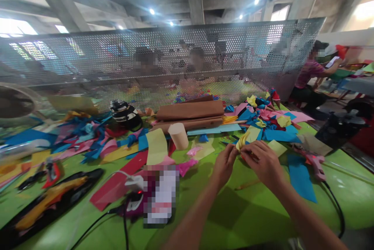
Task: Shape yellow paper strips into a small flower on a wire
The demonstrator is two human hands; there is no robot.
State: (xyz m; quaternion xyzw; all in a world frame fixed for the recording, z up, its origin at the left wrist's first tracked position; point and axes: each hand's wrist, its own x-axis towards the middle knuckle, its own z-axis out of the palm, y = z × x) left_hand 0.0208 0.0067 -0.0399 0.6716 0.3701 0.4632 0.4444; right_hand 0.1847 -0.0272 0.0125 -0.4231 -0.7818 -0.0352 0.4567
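The yellow crepe-like paper piece (pixel 242 141) is held above the glossy green tabletop (pixel 248 219). It is gathered into folds; shaping appears partly complete, and the remaining work cannot be determined from this view. The left hand (pixel 225 162) and right hand (pixel 263 162) pinch its lower end between closed fingertips. Both forearms extend forward and converge; the back of the right hand faces upward.

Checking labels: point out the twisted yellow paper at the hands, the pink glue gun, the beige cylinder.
Twisted yellow paper (pixel 242 141): head view, folded middle.
Pink glue gun (pixel 316 161): head view, body.
Beige cylinder (pixel 179 137): head view, side wall.
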